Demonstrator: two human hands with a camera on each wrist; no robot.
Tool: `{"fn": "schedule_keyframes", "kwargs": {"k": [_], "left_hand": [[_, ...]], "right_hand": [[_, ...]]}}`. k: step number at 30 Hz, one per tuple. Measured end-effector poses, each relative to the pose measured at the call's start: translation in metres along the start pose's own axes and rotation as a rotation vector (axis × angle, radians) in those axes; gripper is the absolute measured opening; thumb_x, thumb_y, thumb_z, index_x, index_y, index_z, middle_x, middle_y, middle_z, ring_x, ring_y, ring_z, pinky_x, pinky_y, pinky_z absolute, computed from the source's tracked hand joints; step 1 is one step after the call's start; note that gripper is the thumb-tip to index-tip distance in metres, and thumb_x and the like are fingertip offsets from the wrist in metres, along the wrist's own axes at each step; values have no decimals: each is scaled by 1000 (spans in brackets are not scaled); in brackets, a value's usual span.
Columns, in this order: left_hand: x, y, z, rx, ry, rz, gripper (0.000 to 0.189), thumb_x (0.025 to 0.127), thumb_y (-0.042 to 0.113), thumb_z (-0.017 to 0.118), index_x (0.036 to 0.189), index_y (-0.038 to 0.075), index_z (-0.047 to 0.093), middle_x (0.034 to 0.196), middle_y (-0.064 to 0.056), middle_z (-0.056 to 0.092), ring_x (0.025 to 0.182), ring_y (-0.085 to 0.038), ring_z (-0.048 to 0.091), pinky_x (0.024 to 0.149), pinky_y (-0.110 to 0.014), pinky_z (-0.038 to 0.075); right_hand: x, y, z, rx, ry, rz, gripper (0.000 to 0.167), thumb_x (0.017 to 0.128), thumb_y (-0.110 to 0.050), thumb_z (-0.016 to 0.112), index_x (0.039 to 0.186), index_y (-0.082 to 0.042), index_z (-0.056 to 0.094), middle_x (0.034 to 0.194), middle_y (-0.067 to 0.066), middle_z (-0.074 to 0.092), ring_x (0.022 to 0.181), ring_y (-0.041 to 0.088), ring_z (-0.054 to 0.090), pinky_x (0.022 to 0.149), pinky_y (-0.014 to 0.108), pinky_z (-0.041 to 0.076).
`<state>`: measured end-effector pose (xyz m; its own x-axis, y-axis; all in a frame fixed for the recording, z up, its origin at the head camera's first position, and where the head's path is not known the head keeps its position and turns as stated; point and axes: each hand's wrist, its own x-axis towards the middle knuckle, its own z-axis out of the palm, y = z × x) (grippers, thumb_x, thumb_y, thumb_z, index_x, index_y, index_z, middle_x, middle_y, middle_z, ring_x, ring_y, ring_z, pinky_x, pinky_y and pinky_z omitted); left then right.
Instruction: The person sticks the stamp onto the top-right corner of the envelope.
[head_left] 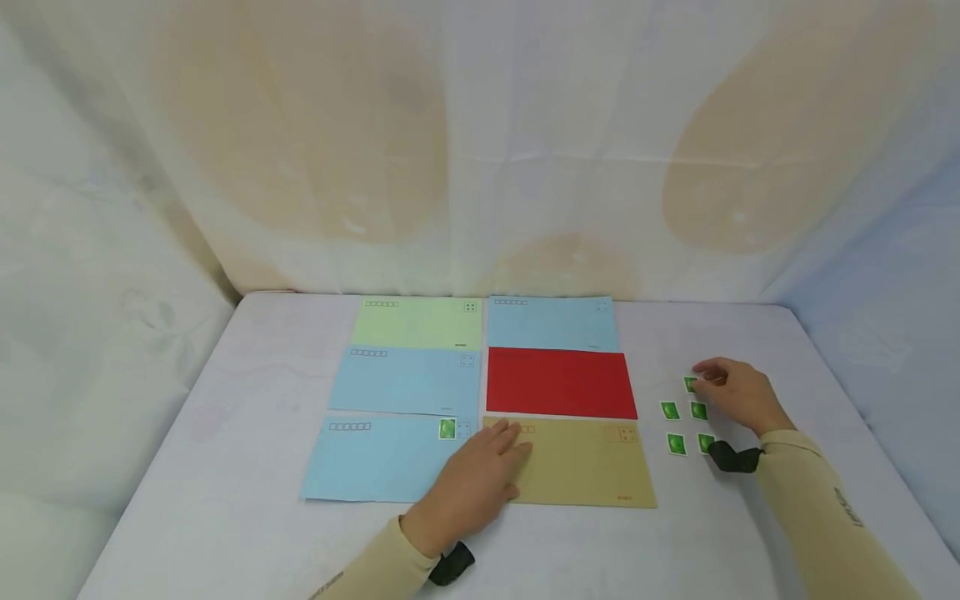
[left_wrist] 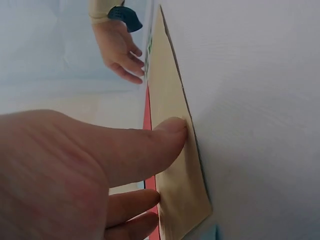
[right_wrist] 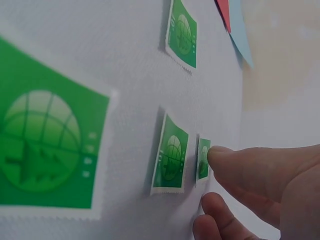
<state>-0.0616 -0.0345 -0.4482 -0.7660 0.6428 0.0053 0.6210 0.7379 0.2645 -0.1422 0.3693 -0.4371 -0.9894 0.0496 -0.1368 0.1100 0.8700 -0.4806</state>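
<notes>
My left hand [head_left: 474, 483] rests on the left part of a tan envelope [head_left: 581, 467], thumb and fingers touching its paper. Just left of that hand, a green stamp [head_left: 447, 428] lies by the top right corner of a light blue envelope [head_left: 367, 467]. On the right side of the table my right hand [head_left: 744, 398] is at the farthest loose stamp [head_left: 689, 384]. In the right wrist view the thumb tip touches the edge of this stamp [right_wrist: 203, 159], which still lies on the cloth. Nearer stamps [right_wrist: 171, 159] lie beside it.
Beyond the tan envelope is a red envelope [head_left: 561, 383], with a light blue one [head_left: 552, 323] behind it. The left column holds another blue envelope [head_left: 405, 382] and a pale green one [head_left: 420, 325]. Several loose stamps [head_left: 676, 444] lie near the right wrist. A patterned curtain [head_left: 555, 167] hangs behind.
</notes>
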Motion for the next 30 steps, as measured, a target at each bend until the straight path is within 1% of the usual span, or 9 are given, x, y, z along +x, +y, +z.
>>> {"fn": "schedule_keyframes", "kwargs": {"k": [4, 7, 12, 15, 20, 23, 28, 30], "left_hand": [[1, 1, 1, -6, -22, -12, 52, 89, 21, 78, 138, 9, 62, 150, -11, 51, 141, -27, 44, 116, -35, 36], [1, 2, 1, -34, -43, -32, 53, 89, 20, 78, 138, 8, 62, 151, -10, 50, 143, -26, 42, 115, -35, 37], [3, 2, 0, -95, -69, -64, 53, 89, 18, 79, 137, 7, 62, 152, -10, 49, 144, -26, 40, 114, -35, 39], [3, 2, 0, -110, -70, -74, 53, 88, 18, 79, 137, 7, 63, 152, -10, 49, 144, -26, 40, 113, -35, 40], [3, 0, 0, -101, -59, -68, 53, 87, 19, 80, 136, 7, 63, 151, -10, 49, 144, -26, 41, 112, -34, 41], [2, 0, 1, -96, -56, -61, 53, 87, 19, 80, 136, 7, 63, 152, -10, 49, 144, -26, 40, 112, -34, 40], [2, 0, 1, -101, -61, -54, 53, 88, 19, 79, 137, 7, 63, 152, -10, 48, 144, -25, 40, 113, -34, 39], [2, 0, 1, -97, -61, -50, 53, 88, 20, 79, 137, 7, 63, 152, -10, 48, 144, -25, 40, 113, -34, 39]], "right_hand": [[-1, 2, 0, -4, -6, 6, 41, 96, -19, 63, 124, 10, 59, 117, 34, 60, 104, 47, 57, 84, 59, 49], [-1, 4, 0, -7, -7, 6, 41, 95, -18, 64, 123, 11, 59, 117, 34, 59, 104, 47, 56, 85, 59, 48], [0, 4, 0, -19, 1, 1, 38, 95, -17, 64, 120, 11, 60, 114, 34, 60, 102, 46, 57, 83, 58, 48], [0, 2, 1, -15, 3, 10, 37, 95, -17, 63, 118, 12, 60, 112, 33, 61, 100, 45, 57, 81, 56, 49], [-1, -1, -1, -7, -1, 20, 35, 95, -18, 63, 112, 13, 60, 104, 29, 62, 92, 40, 58, 75, 49, 50], [-1, 0, -1, -12, 3, 12, 32, 95, -17, 63, 108, 12, 61, 99, 26, 64, 88, 37, 58, 73, 46, 49], [-1, 2, -1, -22, 17, 1, 29, 96, -16, 62, 106, 11, 62, 97, 25, 64, 87, 36, 58, 71, 44, 48], [-1, 1, -2, -21, 17, 9, 30, 97, -17, 61, 107, 11, 62, 98, 26, 64, 87, 37, 58, 71, 43, 48]]}}
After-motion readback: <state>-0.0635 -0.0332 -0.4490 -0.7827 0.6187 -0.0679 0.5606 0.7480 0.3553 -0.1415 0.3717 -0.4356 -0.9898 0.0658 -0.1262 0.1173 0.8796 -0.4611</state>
